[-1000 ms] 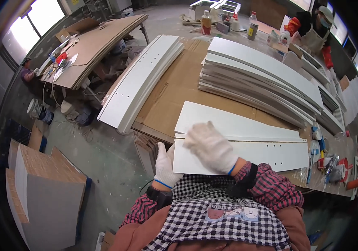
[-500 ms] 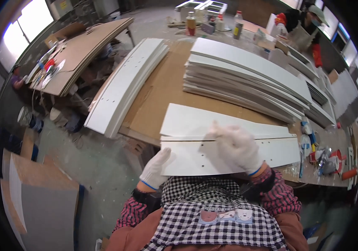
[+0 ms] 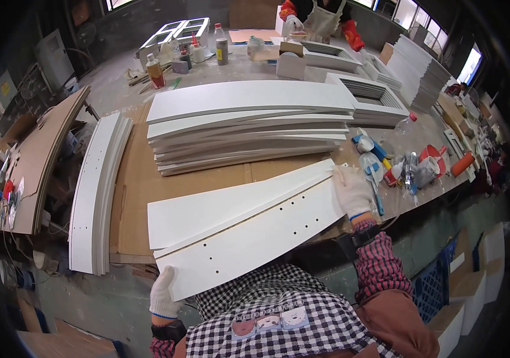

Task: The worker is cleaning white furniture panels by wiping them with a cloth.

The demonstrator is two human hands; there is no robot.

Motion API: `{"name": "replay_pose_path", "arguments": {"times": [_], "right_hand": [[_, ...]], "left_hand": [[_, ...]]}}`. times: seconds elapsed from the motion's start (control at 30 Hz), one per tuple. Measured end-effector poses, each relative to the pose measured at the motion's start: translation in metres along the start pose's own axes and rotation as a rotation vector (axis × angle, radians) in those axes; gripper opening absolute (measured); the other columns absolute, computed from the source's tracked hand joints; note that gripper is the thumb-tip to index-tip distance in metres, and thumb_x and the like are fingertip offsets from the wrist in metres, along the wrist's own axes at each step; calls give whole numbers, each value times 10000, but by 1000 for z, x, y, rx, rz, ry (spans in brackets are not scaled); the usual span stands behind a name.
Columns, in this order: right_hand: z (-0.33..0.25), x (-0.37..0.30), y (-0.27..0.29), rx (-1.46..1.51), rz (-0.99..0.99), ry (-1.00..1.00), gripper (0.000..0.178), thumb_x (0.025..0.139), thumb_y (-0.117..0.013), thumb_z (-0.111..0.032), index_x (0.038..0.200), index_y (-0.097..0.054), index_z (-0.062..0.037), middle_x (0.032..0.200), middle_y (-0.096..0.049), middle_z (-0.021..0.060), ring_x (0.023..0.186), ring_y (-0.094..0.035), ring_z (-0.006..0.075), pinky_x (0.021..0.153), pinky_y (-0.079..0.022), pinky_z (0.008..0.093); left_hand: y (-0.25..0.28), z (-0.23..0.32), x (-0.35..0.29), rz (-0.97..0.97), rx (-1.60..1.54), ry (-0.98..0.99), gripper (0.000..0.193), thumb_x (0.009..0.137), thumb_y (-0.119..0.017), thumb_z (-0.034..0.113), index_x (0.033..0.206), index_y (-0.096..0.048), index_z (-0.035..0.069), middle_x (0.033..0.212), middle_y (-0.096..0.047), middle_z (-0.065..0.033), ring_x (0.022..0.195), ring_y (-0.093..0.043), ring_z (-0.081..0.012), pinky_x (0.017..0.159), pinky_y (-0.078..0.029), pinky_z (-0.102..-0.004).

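Note:
A long white panel (image 3: 252, 238) with several drilled holes and a narrow dark groove along its far side lies slanted before me, overhanging the near table edge. My left hand (image 3: 164, 293), in a white glove, is closed on its left end, the thumb on top. At the other end my right hand (image 3: 351, 192), also gloved, is closed around the right edge; its fingertips are partly hidden. Just beyond, partly covered by the grooved panel, rests a plain white panel (image 3: 198, 210). Behind both stands a pile of white panels (image 3: 249, 98).
Stacked drilled panels (image 3: 93, 191) stand at the left on the brown board (image 3: 131, 221). Tools, a red cup (image 3: 434, 156) and a blue-handled brush (image 3: 377, 190) lie on the right. Bottles (image 3: 155, 71) and white frames (image 3: 369, 95) are farther back. A co-worker in red sleeves (image 3: 352, 36) stands at the far side.
My right hand has moved from above the panel's middle to its right end. The grooved panel now slants up to the right. The whole view has swung to the right.

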State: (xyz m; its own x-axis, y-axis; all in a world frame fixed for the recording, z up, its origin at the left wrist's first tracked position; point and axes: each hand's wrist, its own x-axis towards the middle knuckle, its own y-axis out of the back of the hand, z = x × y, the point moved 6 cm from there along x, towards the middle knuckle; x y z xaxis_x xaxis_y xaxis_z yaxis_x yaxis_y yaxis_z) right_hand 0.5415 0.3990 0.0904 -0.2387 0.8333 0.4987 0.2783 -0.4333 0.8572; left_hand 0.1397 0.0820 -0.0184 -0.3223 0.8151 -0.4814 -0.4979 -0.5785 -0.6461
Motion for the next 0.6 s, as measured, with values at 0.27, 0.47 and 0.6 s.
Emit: {"name": "replay_pose_path", "arguments": {"times": [0.27, 0.47, 0.6], "right_hand": [[182, -14, -32, 412, -4, -429, 353, 1017, -446, -250, 1230, -626, -33, 1180, -665, 167, 1075, -626, 296, 888, -488, 354], [127, -16, -1, 951, 152, -481, 382, 1024, -485, -200, 1306, -552, 49, 1271, -615, 104, 1145, -557, 139, 988, -427, 265], [9, -10, 19, 734, 29, -197, 311, 993, -531, -167, 1204, -626, 41, 1134, -681, 103, 1063, -615, 152, 942, -461, 274]], "left_hand": [[5, 6, -12, -63, -10, -176, 357, 977, -562, 236, 1233, -550, -13, 1130, -653, -110, 995, -659, -228, 874, -539, -364], [34, 66, -72, 102, -135, -426, 427, 988, -528, 297, 1285, -511, -9, 1134, -645, -124, 1028, -641, -237, 899, -530, -391], [49, 109, -106, 152, 6, -677, 421, 999, -490, 393, 1199, -557, 28, 910, -686, -91, 565, -637, -183, 424, -498, -281]]}}
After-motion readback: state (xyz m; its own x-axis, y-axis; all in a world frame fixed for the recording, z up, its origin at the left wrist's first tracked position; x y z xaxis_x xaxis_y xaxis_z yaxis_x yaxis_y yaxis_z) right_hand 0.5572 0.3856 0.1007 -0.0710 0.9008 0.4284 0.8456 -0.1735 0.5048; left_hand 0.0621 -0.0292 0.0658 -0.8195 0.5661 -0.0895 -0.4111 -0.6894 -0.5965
